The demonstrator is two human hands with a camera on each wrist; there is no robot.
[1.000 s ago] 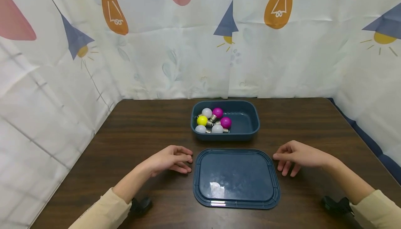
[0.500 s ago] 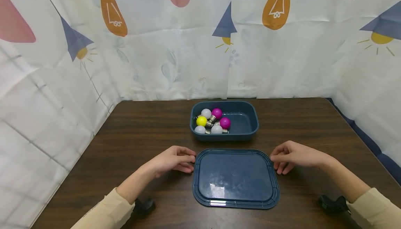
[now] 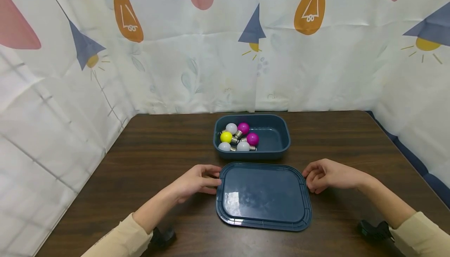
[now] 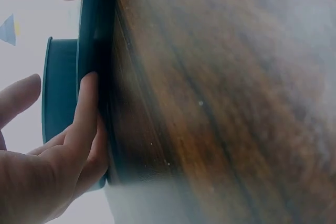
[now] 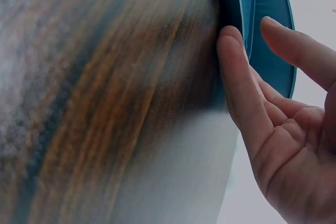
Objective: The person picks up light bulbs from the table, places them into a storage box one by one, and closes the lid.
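A dark blue plastic lid (image 3: 263,194) with a grooved rim is at the middle of the table. At its left edge is my left hand (image 3: 198,181); in the left wrist view, extended fingers (image 4: 86,103) touch the lid's edge while the thumb stays apart. Opposite it, my right hand (image 3: 325,175) reaches the right edge. Straight fingers (image 5: 241,82) lie against that edge in the right wrist view, the thumb raised off it. Behind the lid stands a dark blue box (image 3: 270,136) holding several light bulbs: white (image 3: 243,146), yellow (image 3: 226,137) and magenta (image 3: 252,139).
A brown wood-grain table (image 3: 168,140) carries everything. White curtains (image 3: 218,73) with printed bulbs and lamps hang behind and at the sides. Dark wrist devices (image 3: 374,229) sit below both forearms.
Both hands have closed in on the lid's sides and now meet its edges. The lid has shifted slightly toward the box and tilted, its glare moving left. The bulbs stay put.
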